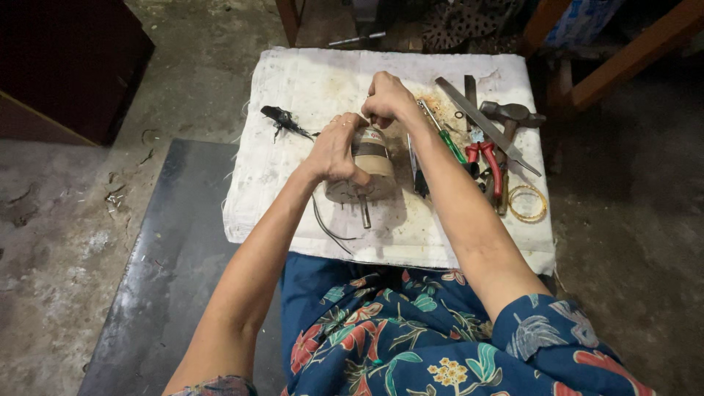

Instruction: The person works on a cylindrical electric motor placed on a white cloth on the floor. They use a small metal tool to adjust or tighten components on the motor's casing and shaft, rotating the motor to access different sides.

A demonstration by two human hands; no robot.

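Note:
A small beige electric motor (372, 167) with a steel shaft (364, 213) pointing toward me lies on a white cloth-covered board (293, 88). My left hand (336, 148) wraps around the motor's left side and holds it steady. My right hand (387, 99) is closed at the motor's far end, fingers pinched on something small there that I cannot make out. Dark wires (326, 227) trail from the motor across the cloth toward me.
To the right on the cloth lie a green-handled screwdriver (449, 143), red-handled pliers (488, 163), a hammer (513, 114), a flat metal file (484, 125) and a golden ring (528, 203). A black tuft (284, 121) lies at left. Concrete floor and a dark mat (169, 271) surround the board.

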